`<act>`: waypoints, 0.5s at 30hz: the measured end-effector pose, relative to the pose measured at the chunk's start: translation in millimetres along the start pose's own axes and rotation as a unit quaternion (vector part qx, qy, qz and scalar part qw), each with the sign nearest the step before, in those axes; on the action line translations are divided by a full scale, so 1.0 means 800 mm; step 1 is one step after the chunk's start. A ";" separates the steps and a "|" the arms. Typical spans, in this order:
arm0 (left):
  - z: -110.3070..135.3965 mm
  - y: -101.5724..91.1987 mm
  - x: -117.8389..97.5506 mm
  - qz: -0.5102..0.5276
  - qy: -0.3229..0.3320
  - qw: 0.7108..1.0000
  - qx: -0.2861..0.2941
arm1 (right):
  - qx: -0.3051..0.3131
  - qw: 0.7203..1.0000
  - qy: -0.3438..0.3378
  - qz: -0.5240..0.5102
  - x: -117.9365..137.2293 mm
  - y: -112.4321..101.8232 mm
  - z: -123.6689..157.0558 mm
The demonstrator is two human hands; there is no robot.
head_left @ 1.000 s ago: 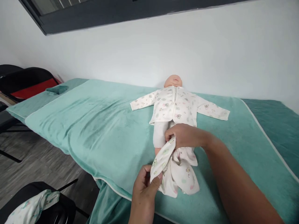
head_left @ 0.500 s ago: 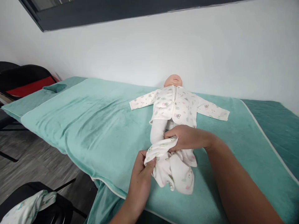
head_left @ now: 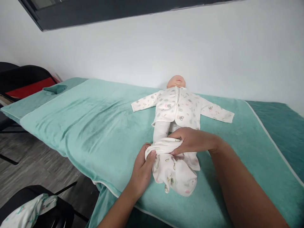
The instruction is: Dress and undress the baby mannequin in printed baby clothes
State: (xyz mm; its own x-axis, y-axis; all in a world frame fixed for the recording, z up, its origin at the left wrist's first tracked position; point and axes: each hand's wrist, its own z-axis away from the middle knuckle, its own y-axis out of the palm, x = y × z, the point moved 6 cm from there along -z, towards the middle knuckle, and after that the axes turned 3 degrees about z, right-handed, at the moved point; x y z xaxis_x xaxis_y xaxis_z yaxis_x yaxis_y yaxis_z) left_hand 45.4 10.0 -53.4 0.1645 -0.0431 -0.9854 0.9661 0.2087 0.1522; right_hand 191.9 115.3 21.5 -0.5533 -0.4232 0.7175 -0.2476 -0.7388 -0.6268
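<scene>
A baby doll (head_left: 176, 81) lies on its back on a teal towel (head_left: 99, 126), dressed in a white printed top (head_left: 177, 107) with arms spread. White printed baby trousers (head_left: 174, 171) are bunched over the doll's lower legs. My left hand (head_left: 142, 166) pinches the waistband at its left side. My right hand (head_left: 187, 141) grips the waistband at the right, just below the top's hem. One pale doll leg (head_left: 161, 131) shows above the trousers.
The towel covers a padded table against a white wall (head_left: 166, 50). Black chairs (head_left: 21, 79) with a red seat stand at the far left. Another dark chair (head_left: 47, 209) at the lower left holds a printed cloth (head_left: 26, 213). The table's near edge runs under my left wrist.
Both hands have drawn the trousers' waistband up the doll's legs, towards the top. My left hand moved up and inward; the loose cloth below has gathered into a rounder bundle.
</scene>
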 end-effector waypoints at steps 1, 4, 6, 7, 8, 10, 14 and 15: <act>0.000 0.002 0.001 0.023 -0.003 1.000 0.009 | 0.004 1.000 -0.001 0.000 -0.001 0.000 0.000; -0.006 0.004 0.003 0.072 -0.018 0.997 0.010 | 0.002 1.000 0.005 -0.002 -0.001 0.001 -0.002; -0.013 0.001 0.002 0.076 -0.012 0.997 -0.016 | -0.017 1.000 0.017 -0.004 -0.001 0.001 -0.003; -0.017 -0.002 0.000 0.066 -0.005 0.997 -0.031 | -0.029 0.999 0.026 -0.001 -0.001 0.000 -0.004; -0.021 -0.003 -0.003 0.046 0.003 0.998 -0.042 | -0.039 0.999 0.035 0.005 0.000 0.000 -0.004; -0.029 -0.005 -0.010 -0.012 0.020 0.998 -0.052 | -0.047 0.998 0.047 0.020 -0.001 0.000 -0.005; -0.046 -0.006 -0.025 -0.096 0.070 0.991 -0.054 | -0.042 0.997 0.057 0.019 -0.003 0.001 -0.005; -0.052 -0.005 -0.028 -0.104 0.084 0.990 -0.055 | -0.040 0.997 0.059 0.014 -0.004 0.001 -0.004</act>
State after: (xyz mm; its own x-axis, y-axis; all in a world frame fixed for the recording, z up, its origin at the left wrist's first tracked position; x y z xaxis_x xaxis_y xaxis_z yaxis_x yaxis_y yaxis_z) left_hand 29.5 50.6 -35.0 -0.0794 0.0651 -0.9947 0.9468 0.3172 -0.0548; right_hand 190.7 117.8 17.9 -0.6491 -0.3760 0.6613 -0.2897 -0.6816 -0.6719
